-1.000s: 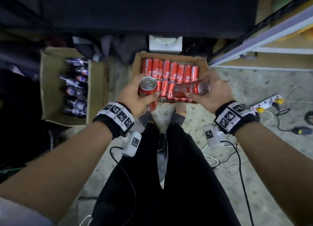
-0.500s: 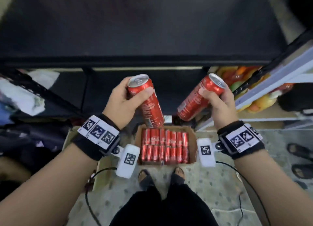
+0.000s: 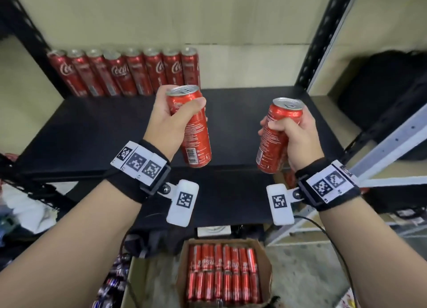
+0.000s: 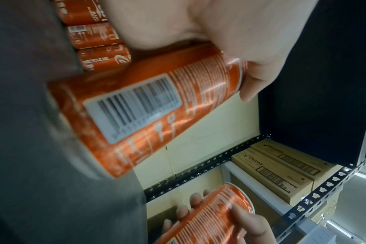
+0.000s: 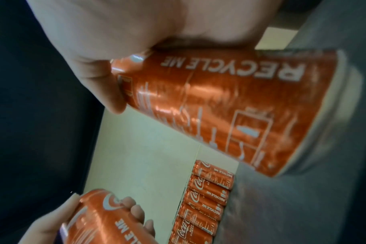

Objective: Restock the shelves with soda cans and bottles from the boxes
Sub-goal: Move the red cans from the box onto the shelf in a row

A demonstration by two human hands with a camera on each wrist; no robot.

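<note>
My left hand [image 3: 175, 116] grips a tall red cola can [image 3: 196, 141] nearly upright over the front of the black shelf [image 3: 92, 132]. My right hand [image 3: 293, 132] grips a second red can [image 3: 275, 143], tilted a little, to the right of the first. Both cans hang above the shelf board, apart from it. In the left wrist view the left hand's can [image 4: 148, 105] fills the middle and the other can [image 4: 207, 219] shows below. In the right wrist view the right hand's can [image 5: 230, 107] is close up. Several red cans [image 3: 129, 72] stand in a row at the shelf's back left.
On the floor below, an open cardboard box [image 3: 182, 261] holds several red cans [image 3: 221, 277] lying flat. Another box with dark cans [image 3: 111, 284] is at its left. Black perforated uprights [image 3: 318, 35] frame the shelf. A white rack [image 3: 390, 141] stands to the right.
Both hands have risen from the floor box with one can each, up to the shelf level. The view has tilted up, and the row of cans on the shelf now shows.
</note>
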